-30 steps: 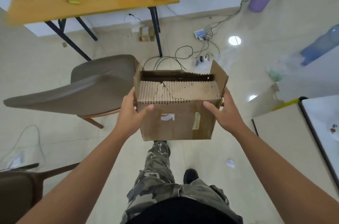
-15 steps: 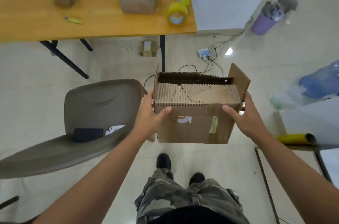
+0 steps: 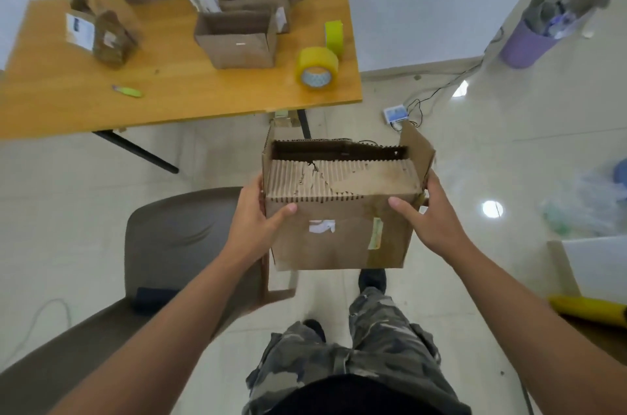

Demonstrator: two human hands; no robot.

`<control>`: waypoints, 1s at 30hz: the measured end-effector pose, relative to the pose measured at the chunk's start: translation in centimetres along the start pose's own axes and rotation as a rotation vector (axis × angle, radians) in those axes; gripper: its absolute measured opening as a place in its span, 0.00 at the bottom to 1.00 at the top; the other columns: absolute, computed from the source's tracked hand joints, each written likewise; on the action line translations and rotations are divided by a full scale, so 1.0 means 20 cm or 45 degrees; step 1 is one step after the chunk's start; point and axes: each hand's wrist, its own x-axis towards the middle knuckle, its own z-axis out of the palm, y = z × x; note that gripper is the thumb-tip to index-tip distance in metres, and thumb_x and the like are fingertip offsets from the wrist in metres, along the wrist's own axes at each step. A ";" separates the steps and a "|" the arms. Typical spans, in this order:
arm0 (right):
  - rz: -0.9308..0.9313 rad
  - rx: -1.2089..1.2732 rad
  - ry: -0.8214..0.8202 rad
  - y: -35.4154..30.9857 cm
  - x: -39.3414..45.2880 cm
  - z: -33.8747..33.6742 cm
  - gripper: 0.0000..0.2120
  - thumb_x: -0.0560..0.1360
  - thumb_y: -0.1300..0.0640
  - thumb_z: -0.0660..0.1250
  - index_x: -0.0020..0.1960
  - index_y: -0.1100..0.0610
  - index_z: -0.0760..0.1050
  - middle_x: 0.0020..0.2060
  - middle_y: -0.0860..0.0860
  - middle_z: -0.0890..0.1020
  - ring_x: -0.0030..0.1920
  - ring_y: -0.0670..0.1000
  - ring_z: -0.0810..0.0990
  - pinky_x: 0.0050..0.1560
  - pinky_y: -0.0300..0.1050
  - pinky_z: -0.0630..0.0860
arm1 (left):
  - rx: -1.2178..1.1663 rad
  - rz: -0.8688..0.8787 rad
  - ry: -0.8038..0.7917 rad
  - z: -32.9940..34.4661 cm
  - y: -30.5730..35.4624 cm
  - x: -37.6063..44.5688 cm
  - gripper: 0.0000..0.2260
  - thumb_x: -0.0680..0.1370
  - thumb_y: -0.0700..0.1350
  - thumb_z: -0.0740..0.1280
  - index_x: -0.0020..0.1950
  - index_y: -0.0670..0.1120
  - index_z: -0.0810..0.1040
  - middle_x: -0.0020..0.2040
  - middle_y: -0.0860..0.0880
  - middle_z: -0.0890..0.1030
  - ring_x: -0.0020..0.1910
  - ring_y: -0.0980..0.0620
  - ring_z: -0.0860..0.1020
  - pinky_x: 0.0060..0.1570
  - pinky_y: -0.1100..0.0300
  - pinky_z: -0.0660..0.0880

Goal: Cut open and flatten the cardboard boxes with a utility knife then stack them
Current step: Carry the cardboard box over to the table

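One box (image 3: 342,231) sits between two hands: left hand (image 3: 252,221) and right hand (image 3: 432,221) grip its sides.

One cardboard box (image 3: 339,211) was held between two hands. Several more boxes, roughly six, stood on one wooden table (image 3: 169,88), the rear ones too overlapped for exact counting. Two tape rolls (image 3: 317,70) and one utility knife (image 3: 128,91) lay there; one chair (image 3: 176,245) stood below.
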 end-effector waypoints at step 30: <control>-0.292 -0.294 -0.027 -1.09 1.49 0.39 0.34 0.70 0.35 0.71 0.72 0.44 0.64 0.63 0.40 0.75 0.60 0.44 0.76 0.57 0.45 0.76 | -0.207 0.193 0.318 -0.84 0.20 1.34 0.28 0.73 0.57 0.73 0.65 0.72 0.61 0.61 0.64 0.68 0.61 0.58 0.72 0.55 0.56 0.78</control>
